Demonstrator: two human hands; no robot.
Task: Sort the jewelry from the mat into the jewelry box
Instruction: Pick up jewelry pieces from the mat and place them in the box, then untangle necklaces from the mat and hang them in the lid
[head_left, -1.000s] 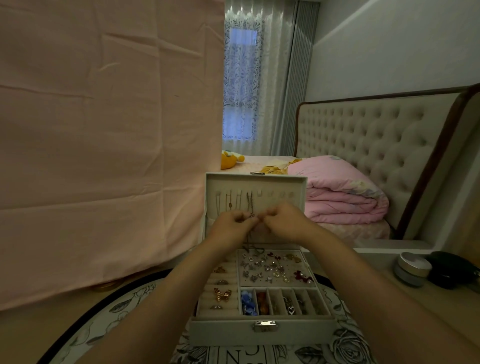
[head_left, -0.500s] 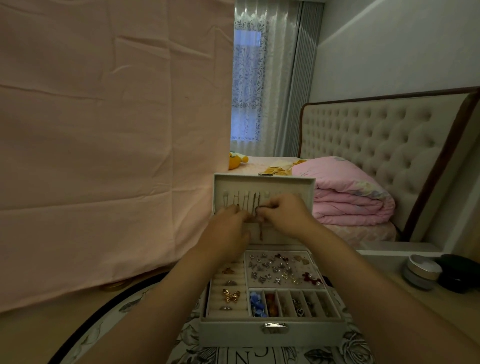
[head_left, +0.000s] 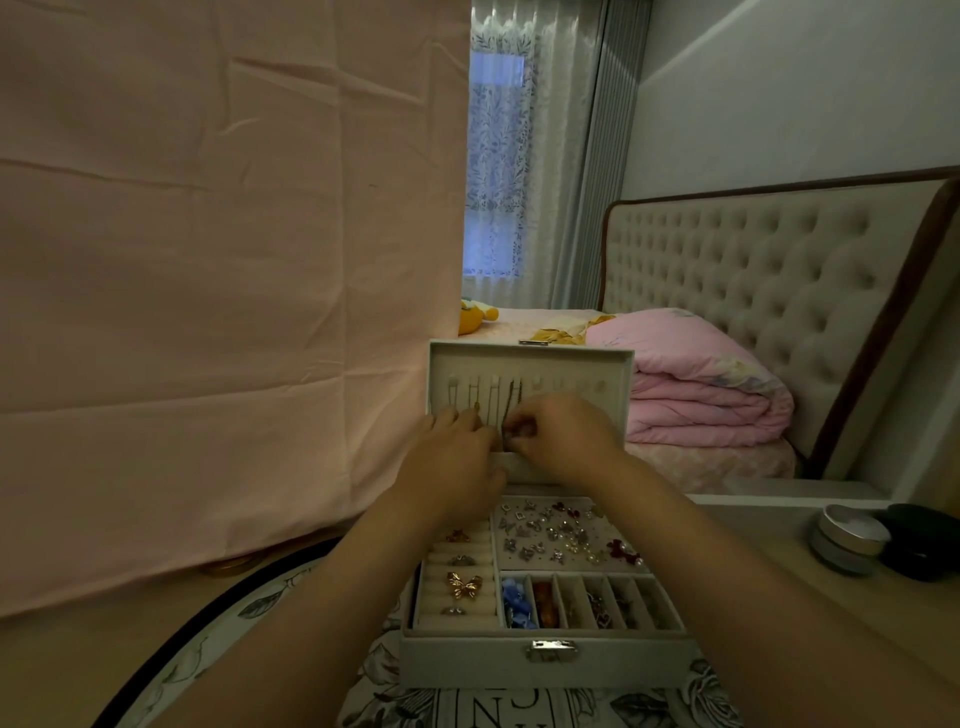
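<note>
Head view. Your jewelry box (head_left: 545, 662) stands open on the patterned mat (head_left: 249, 613), which lies on the counter (head_left: 62, 670); its lid (head_left: 530, 358) is upright, inner face toward you. Several thin chains hang from the row of hooks on the left half of the lid; the hooks to the right are bare.

Both your hands are raised to the lower part of the lid. Your right hand (head_left: 563, 434) has its grip pinched narrow on a dark chain necklace (head_left: 511, 415), which runs upward from your fingertips to a hook near the middle of the row. Your left hand (head_left: 457, 457) sits just beside it, fingers extended and touching the lid's lower panel and pocket edge; whether that grip holds any part of the chain cannot be told, since the fingertips overlap in poor light.

In the tray below, a gold butterfly piece (head_left: 464, 586) sits in the ring rolls at the left, with smaller rings above and below it. The large upper-right compartment holds scattered earrings (head_left: 558, 535). The front row of narrow slots holds blue pieces (head_left: 514, 603), then orange pieces (head_left: 543, 605); the remaining slots are too dim to judge. The metal clasp (head_left: 553, 651) faces you.

To the right on the counter stand a round silver-lidded tin (head_left: 847, 538) and a dark case (head_left: 922, 540) touching it. A pink cloth (head_left: 208, 260) hangs at left; a bed with a folded pink quilt (head_left: 696, 384) lies beyond.
</note>
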